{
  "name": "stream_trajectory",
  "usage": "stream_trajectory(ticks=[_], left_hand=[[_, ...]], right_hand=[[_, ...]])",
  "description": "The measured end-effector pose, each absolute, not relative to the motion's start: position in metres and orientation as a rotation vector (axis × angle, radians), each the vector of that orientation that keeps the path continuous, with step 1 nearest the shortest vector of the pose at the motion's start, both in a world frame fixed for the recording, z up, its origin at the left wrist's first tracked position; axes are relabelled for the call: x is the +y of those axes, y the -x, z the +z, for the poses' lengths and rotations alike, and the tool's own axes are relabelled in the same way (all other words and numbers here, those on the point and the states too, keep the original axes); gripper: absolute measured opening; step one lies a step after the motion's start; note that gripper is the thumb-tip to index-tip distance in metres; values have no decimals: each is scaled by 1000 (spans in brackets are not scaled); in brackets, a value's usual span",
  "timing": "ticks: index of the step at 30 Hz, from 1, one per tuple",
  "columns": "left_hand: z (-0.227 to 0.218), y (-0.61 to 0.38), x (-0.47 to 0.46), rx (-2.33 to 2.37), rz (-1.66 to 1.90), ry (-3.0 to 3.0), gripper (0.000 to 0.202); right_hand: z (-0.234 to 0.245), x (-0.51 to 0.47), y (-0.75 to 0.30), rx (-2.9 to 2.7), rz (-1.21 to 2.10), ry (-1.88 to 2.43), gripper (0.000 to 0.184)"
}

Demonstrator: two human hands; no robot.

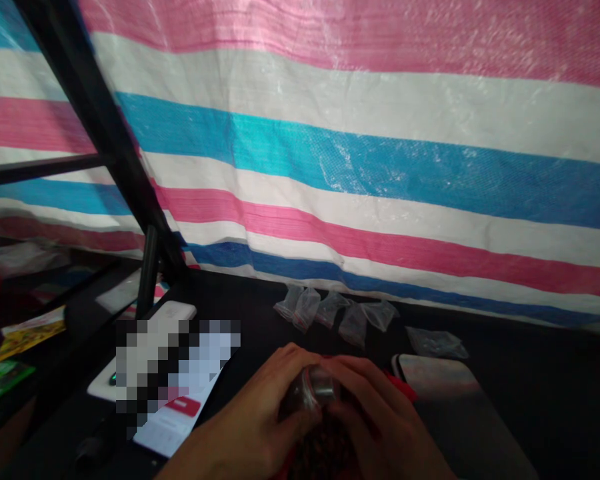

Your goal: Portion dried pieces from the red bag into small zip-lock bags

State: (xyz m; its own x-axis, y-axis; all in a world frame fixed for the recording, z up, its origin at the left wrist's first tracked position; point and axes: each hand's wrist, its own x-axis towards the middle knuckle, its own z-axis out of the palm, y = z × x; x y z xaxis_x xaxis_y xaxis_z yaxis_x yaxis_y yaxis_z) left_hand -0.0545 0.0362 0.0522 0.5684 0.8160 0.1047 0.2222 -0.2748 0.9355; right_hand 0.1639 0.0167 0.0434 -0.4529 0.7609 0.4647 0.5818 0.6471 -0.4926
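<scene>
My left hand (255,413) and my right hand (387,417) meet at the bottom centre, fingers curled inward. Between them shows a small clear, shiny thing (311,392), perhaps plastic; its kind is not plain. The left thumb and fingers wrap round it, and the right fingers lie against its far side. Beneath the hands is a dark mass of small bits (325,453), with red material (404,388) showing past the right hand. Much of this is hidden by the hands and dim.
Several small clear bags (307,308) lie in a row at the back of the black table (240,300), with a flatter bag (436,342) to their right. A silver flat panel (460,407) is at right. Left lie a white power bank-like block (173,313) and a lit phone (173,423). Striped sheeting (380,167) rises behind.
</scene>
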Motion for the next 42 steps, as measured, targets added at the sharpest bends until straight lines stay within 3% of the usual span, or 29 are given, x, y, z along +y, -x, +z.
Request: stream_trajectory(ticks=[4,8,10,13,19,26,30,34,42], left_hand=[[50,53,32,898,774,-1848,51],[44,52,29,946,804,-1764,56],[43,51,30,975,809,-1712,48],[46,48,33,1016,737,-1749,21],[52,47,36,1091,719,-1847,9],[47,51,43,1325,867,-1869,11],[41,50,44,1392,700,-1860,8],[35,49,45,1367,606,-1808,11],[38,43,48,1216,851,-1517,16]], right_hand=[[44,16,-161,-2147,413,1152,39],[44,16,-157,-2168,458,975,33],[44,15,-156,-2136,407,914,31],[45,14,-158,-2123,285,965,27],[46,15,-170,-2061,106,1091,39],[54,18,-175,-2553,403,1221,64],[48,21,-181,-2617,251,1365,71],[45,23,-185,-2555,-14,1335,62],[38,23,-185,-2496,-363,1356,58]])
